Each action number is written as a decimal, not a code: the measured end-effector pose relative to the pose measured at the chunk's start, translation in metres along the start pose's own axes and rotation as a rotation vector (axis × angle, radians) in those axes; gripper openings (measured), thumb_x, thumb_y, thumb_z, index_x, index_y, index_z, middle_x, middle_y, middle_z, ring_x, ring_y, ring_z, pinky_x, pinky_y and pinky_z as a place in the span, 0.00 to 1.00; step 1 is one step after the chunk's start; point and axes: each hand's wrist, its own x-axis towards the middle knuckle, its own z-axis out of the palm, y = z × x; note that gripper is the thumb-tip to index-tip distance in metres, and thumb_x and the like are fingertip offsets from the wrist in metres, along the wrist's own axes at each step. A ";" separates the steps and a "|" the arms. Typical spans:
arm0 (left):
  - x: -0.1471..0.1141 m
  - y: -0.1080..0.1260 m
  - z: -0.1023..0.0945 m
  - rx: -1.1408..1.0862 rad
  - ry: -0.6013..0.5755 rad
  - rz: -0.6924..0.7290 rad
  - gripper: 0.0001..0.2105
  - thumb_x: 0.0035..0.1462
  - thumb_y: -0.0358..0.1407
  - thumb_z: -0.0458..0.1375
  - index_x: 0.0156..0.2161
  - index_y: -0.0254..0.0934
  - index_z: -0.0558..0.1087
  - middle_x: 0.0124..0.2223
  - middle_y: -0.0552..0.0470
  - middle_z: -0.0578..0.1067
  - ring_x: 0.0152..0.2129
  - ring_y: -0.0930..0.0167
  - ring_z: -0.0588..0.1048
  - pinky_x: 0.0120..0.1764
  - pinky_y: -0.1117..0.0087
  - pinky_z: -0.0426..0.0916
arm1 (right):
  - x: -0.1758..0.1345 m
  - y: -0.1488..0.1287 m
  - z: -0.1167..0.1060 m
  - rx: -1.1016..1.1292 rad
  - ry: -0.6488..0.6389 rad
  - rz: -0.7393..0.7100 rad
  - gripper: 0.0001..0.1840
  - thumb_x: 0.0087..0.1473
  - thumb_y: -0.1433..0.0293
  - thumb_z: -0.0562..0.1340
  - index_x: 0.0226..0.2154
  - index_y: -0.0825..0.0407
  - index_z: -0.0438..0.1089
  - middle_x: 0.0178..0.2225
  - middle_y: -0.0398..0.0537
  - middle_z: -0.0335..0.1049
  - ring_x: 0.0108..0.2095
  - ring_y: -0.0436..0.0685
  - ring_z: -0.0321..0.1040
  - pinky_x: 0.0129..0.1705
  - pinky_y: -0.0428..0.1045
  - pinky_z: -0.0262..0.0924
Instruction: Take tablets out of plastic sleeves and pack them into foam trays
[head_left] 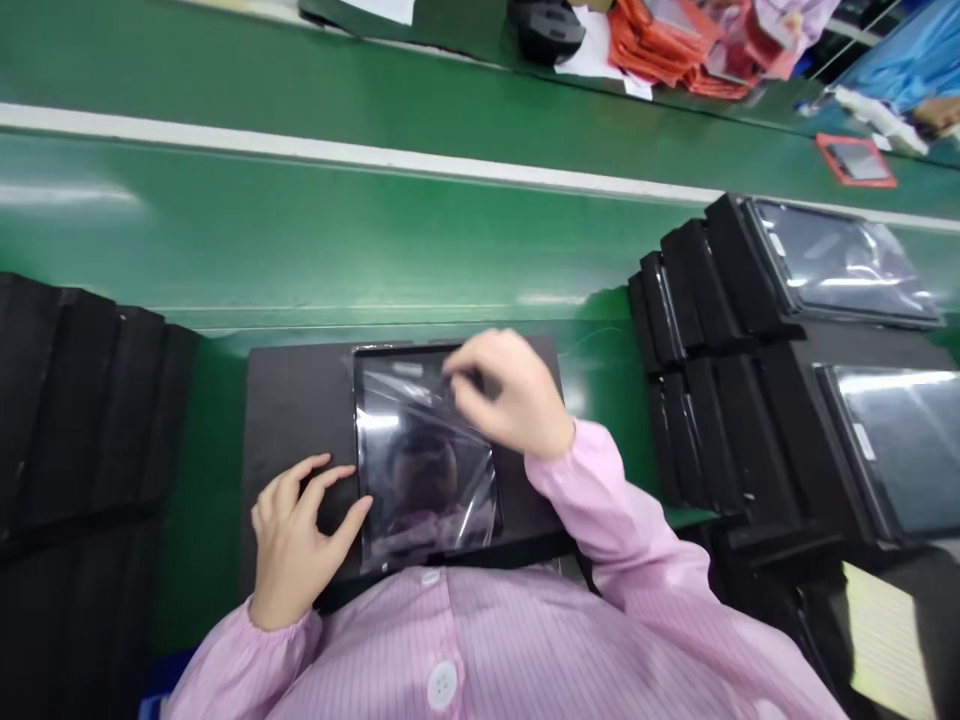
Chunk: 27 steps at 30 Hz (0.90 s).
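A tablet-like panel (427, 480) with a dark glossy screen lies flat in front of me, covered by creased clear film. Beneath it is a black foam board (300, 400). My left hand (300, 535) is open at the panel's left edge, fingers spread, with fingertips and thumb by the rim. Over the panel's upper right part, my right hand (514, 390) is slightly blurred, its thumb and forefinger curled together in a pinch. Creases in the film run near those fingers, but I cannot make out what is between them.
Black foam trays (750, 430) are stacked at right, with film-covered panels (847, 260) on top. More black trays (82, 400) stand at left. A yellow lined paper (889, 640) lies lower right. Beyond the white rail (360, 155) are red pouches (660, 45) and a black object (546, 30).
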 end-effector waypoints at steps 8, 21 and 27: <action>-0.010 0.014 0.002 -0.046 0.017 -0.006 0.20 0.62 0.39 0.53 0.59 0.48 0.67 0.62 0.40 0.62 0.57 0.46 0.60 0.53 0.37 0.57 | -0.068 -0.001 0.044 -0.287 -0.015 0.347 0.39 0.56 0.64 0.61 0.63 0.68 0.53 0.58 0.71 0.59 0.58 0.75 0.57 0.59 0.64 0.57; 0.024 0.058 -0.010 -1.422 -0.247 -0.551 0.28 0.48 0.38 0.65 0.55 0.40 0.64 0.43 0.48 0.79 0.41 0.61 0.78 0.45 0.59 0.73 | -0.116 -0.009 0.077 0.000 0.202 0.416 0.37 0.57 0.59 0.57 0.63 0.61 0.53 0.67 0.68 0.46 0.68 0.71 0.41 0.65 0.69 0.40; 0.060 0.061 -0.020 -1.575 -0.344 -0.417 0.22 0.52 0.33 0.61 0.54 0.40 0.70 0.51 0.50 0.77 0.49 0.63 0.75 0.50 0.64 0.71 | -0.072 -0.009 0.008 0.553 0.209 0.459 0.24 0.52 0.59 0.60 0.48 0.56 0.68 0.46 0.58 0.74 0.47 0.64 0.71 0.49 0.60 0.66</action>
